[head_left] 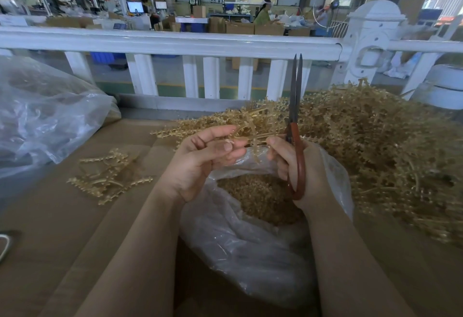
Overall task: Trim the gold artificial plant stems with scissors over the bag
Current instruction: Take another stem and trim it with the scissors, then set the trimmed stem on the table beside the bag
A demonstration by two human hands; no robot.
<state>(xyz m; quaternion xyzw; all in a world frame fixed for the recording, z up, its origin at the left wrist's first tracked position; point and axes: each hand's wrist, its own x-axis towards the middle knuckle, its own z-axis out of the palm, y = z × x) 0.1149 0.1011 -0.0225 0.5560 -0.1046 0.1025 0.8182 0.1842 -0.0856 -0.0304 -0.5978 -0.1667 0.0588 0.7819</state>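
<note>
My left hand (203,161) pinches a gold plant stem (253,136) between thumb and fingers, above the mouth of a clear plastic bag (250,249). My right hand (300,174) grips red-handled scissors (295,126) whose dark blades point straight up and are nearly shut; its fingertips also touch the stem. The bag lies open under both hands and holds gold trimmed bits (255,199). A big heap of gold stems (375,141) fills the table to the right.
A few loose gold stems (107,176) lie on the brown cardboard table (62,216) at left. A second, larger clear bag (42,116) sits far left. A white railing (175,43) runs along the table's far edge. People work at benches far behind.
</note>
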